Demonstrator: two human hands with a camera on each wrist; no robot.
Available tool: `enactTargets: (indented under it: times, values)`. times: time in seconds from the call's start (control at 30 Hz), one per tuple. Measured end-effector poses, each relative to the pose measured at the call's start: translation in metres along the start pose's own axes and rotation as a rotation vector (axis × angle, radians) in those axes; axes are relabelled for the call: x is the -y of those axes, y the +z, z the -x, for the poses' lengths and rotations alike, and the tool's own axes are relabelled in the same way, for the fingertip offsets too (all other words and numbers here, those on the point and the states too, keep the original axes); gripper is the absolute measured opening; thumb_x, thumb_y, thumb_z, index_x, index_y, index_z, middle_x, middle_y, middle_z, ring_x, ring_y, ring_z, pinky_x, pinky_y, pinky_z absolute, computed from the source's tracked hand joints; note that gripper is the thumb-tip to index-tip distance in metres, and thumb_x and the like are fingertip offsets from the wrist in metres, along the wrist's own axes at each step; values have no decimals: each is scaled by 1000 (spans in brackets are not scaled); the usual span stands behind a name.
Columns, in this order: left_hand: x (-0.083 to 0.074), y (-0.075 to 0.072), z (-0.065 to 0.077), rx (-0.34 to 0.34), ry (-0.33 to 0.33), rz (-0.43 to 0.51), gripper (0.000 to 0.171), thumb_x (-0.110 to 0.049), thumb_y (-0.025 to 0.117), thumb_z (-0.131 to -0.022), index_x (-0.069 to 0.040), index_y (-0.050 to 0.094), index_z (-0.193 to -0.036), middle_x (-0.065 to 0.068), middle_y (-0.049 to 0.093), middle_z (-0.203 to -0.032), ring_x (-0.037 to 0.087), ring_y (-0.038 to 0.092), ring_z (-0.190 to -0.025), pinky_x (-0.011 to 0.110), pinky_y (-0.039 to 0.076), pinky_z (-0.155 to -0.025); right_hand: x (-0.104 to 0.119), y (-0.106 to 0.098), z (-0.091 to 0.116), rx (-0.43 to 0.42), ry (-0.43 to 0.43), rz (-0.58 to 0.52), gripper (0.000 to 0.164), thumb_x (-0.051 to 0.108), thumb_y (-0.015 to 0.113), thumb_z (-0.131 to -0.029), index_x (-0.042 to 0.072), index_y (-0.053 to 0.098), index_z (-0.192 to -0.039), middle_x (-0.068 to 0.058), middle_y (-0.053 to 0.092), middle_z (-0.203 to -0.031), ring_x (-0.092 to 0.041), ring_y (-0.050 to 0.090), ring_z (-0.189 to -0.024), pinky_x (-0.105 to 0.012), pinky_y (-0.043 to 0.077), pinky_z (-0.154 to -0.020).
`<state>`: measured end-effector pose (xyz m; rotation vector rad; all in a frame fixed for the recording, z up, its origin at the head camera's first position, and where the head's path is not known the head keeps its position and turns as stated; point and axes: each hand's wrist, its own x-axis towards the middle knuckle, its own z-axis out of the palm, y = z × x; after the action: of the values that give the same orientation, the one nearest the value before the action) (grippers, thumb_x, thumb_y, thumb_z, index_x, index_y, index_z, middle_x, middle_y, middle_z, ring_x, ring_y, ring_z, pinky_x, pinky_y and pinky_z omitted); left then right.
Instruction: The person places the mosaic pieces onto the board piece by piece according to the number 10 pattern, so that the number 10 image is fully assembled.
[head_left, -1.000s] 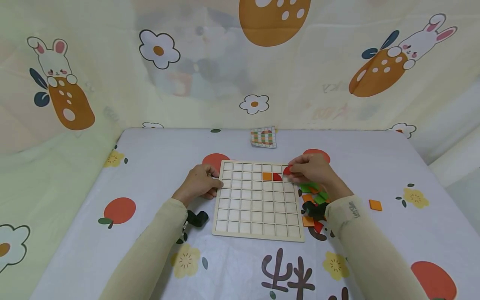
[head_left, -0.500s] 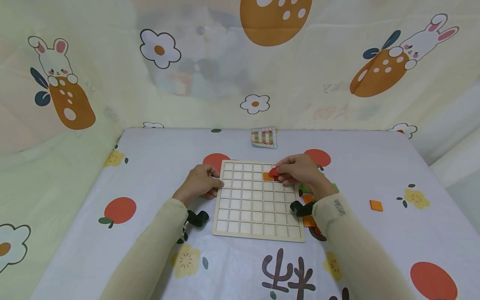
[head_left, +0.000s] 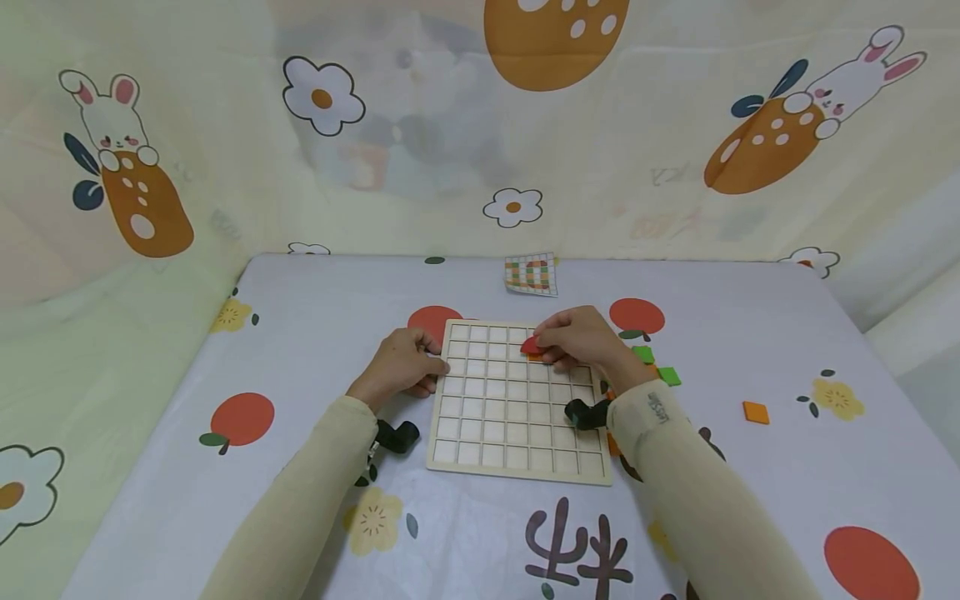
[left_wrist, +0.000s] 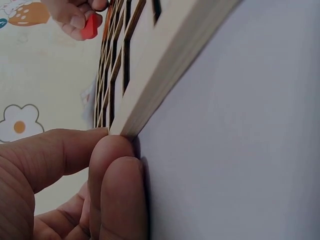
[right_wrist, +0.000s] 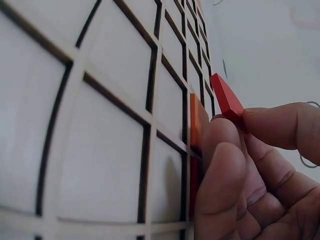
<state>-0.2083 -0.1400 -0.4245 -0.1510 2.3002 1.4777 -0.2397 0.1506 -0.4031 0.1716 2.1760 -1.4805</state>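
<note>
A wooden grid board (head_left: pixel 517 412) with square cells lies on the table. My left hand (head_left: pixel 403 364) pinches the board's left edge; its fingertips (left_wrist: pixel 120 150) meet the frame's corner in the left wrist view. Between thumb and fingers my right hand (head_left: pixel 588 337) holds a thin red piece (right_wrist: pixel 227 97) with one curved side, tilted above the board's upper part. Just under it an orange square (right_wrist: pixel 197 122) sits in a cell. Another red piece (right_wrist: pixel 194 187) lies in the neighbouring cell, mostly hidden by my right fingers.
Green and orange pieces (head_left: pixel 667 376) lie right of the board, partly covered by my right forearm. One orange square (head_left: pixel 756 412) lies apart farther right. A small coloured pattern card (head_left: pixel 531 275) lies behind the board. A printed cloth hangs at the back.
My right hand has moved left from the board's upper right corner with the red piece, stopping over the orange square. The left hand has kept its hold on the board.
</note>
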Motion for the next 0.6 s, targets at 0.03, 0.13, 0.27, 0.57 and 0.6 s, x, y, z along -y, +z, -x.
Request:
enactTargets:
  times: [0.03, 0.13, 0.27, 0.57, 0.6]
  values:
    - [0, 0, 0, -1, -1, -1, 27, -7, 78, -90, -3, 60, -111, 8, 63, -79, 14, 64, -57, 26, 58, -55, 1, 1, 0, -1, 0, 4, 27, 15, 70, -100, 0, 68, -122, -8, 72, -91, -14, 67, -69, -23, 58, -61]
    - [0, 0, 0, -3, -1, -2, 27, -8, 78, -90, -3, 60, -110, 8, 64, -78, 14, 64, -56, 26, 58, -55, 2, 3, -1, -4, -8, 7, 25, 14, 69, -99, 0, 69, -121, -8, 72, -89, -14, 67, -70, -23, 58, -61]
    - [0, 0, 0, -1, 0, -2, 26, -7, 78, -91, -3, 60, -110, 8, 64, -77, 14, 64, -56, 26, 58, -55, 3, 4, -1, -1, -28, 15, 24, 14, 69, -99, 1, 69, -119, -8, 72, -88, -14, 66, -69, -23, 57, -60]
    - [-2, 0, 1, 2, -8, 0, 27, -8, 78, -91, -3, 60, -110, 8, 63, -78, 14, 64, -57, 25, 58, -55, 5, 8, -3, 12, -72, 81, 22, 13, 70, -98, -1, 72, -116, -8, 73, -91, -16, 68, -74, -25, 58, -64]
    - [-2, 0, 1, 1, -9, -1, 27, -8, 78, -91, -3, 60, -110, 8, 63, -77, 14, 64, -57, 26, 58, -55, 6, 8, -3, 12, -76, 91, 22, 13, 70, -98, -1, 72, -115, -8, 73, -91, -16, 68, -74, -25, 58, -64]
